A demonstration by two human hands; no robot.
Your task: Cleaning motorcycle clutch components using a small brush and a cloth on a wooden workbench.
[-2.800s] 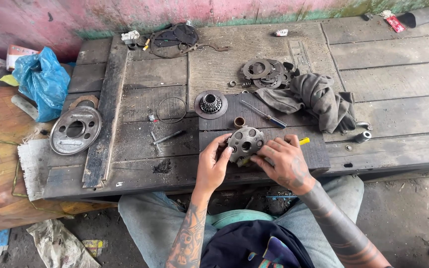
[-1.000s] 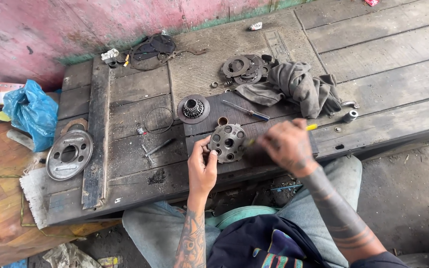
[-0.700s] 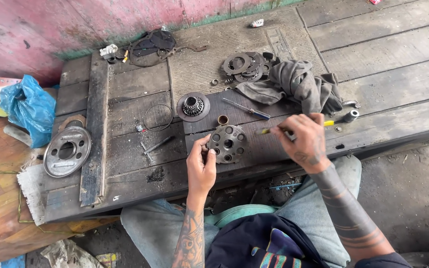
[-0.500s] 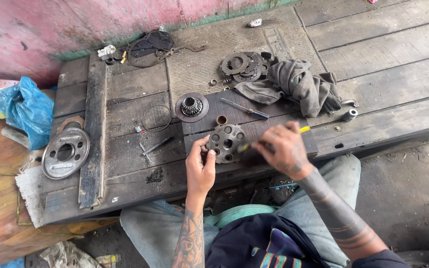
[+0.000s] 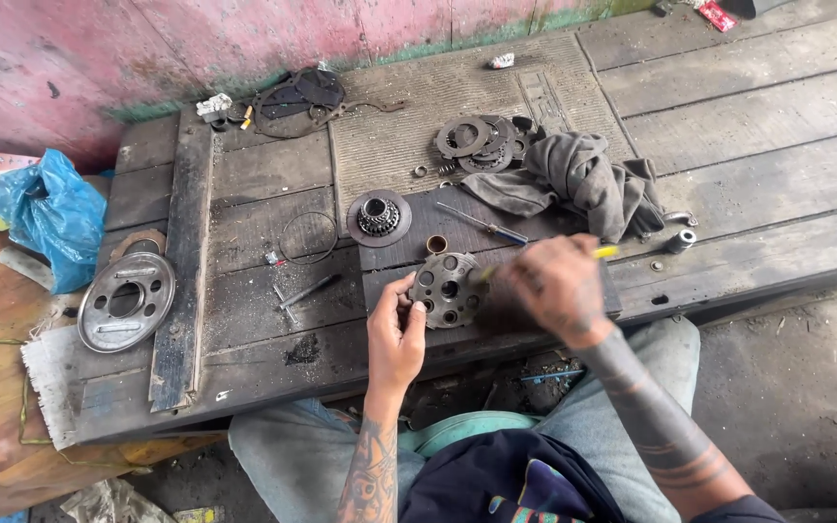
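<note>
Left hand (image 5: 394, 334) fingers pinch the hub (image 5: 448, 289) at the tabletop's near edge; right hand (image 5: 554, 286) grips a screwdriver (image 5: 604, 252) on it; plates (image 5: 481, 145) lie unassembled at the far edge.

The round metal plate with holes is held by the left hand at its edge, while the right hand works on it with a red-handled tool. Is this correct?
Not quite. In the head view, the tool in the right hand has a yellow handle, not a red one. The rest holds: the left hand grips the edge of the round metal plate with holes while the right hand works on it.
</note>
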